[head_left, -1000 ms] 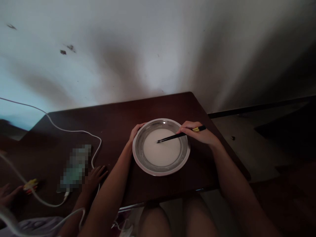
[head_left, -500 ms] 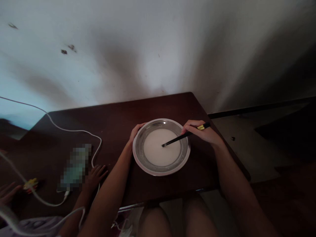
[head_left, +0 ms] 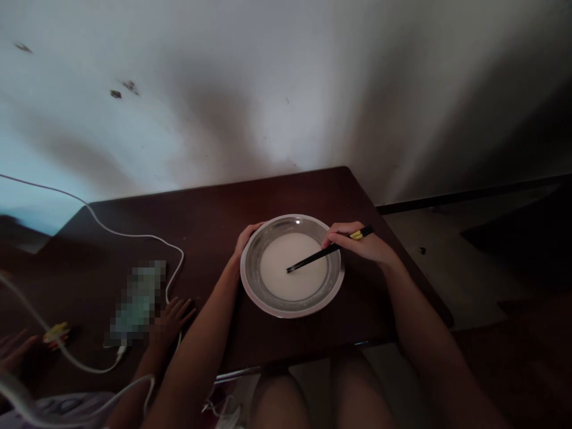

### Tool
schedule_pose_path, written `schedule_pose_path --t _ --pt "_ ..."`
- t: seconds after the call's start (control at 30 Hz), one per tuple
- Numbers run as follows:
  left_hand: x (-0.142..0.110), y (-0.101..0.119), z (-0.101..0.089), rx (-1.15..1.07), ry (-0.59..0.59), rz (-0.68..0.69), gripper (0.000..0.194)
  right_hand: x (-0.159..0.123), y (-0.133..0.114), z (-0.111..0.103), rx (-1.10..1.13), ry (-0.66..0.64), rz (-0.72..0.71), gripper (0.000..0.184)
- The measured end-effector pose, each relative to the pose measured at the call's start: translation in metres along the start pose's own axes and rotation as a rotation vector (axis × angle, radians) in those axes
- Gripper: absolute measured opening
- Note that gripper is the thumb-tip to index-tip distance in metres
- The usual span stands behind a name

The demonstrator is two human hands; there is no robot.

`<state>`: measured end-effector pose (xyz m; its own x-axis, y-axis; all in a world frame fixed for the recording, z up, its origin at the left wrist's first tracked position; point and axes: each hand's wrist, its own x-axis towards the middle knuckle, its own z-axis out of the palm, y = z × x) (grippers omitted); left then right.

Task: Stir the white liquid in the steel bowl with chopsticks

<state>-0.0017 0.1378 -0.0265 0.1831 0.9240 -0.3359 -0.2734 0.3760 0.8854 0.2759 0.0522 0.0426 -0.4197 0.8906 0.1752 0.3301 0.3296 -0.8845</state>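
Observation:
A round metal bowl [head_left: 292,310] with a pale rim stands on the dark table, holding a smooth white liquid [head_left: 281,250]. Curled round the bowl's far left side is my left hand [head_left: 245,239], its fingertips partly hidden behind the rim. Over the right rim, my right hand [head_left: 351,238] grips black chopsticks [head_left: 315,257] with yellow bands near their upper end. They slant down to the left, and their tips meet the white liquid near its middle.
On the dark table [head_left: 214,208], a blurred-out phone [head_left: 138,304] is plugged into a white cable [head_left: 134,236]. Another person's hand [head_left: 172,319] lies beside it. A small yellow toy-like thing [head_left: 56,335] and another hand [head_left: 18,350] are at far left. A wall [head_left: 286,89] rises behind.
My right hand has moved slightly left and down, carrying the chopstick tips a little left and toward me through the white liquid. My left hand and the bowl stay in place.

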Motion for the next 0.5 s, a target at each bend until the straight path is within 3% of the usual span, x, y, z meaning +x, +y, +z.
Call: schedule_pose_path --t 0.07,0.23,0.4,0.5 --pt "0.0001 -0.0001 -0.0004 0.033 0.011 0.014 0.031 0.0009 0.0011 0.0018 -0.025 -0.012 -0.011 0.024" --pt "-0.0004 -0.0002 0.0007 0.057 -0.004 0.031 0.030 -0.0004 0.0008 -0.0031 -0.056 0.114 -0.014 0.024" --pt "-0.0017 0.0013 0.0028 0.023 -0.025 0.010 0.027 -0.0008 -0.0012 -0.0017 -0.007 0.003 -0.007 0.025" --pt "-0.0014 0.0004 0.0019 0.018 -0.022 -0.001 0.026 -0.0004 0.0005 -0.0016 -0.057 0.063 -0.023 0.023"
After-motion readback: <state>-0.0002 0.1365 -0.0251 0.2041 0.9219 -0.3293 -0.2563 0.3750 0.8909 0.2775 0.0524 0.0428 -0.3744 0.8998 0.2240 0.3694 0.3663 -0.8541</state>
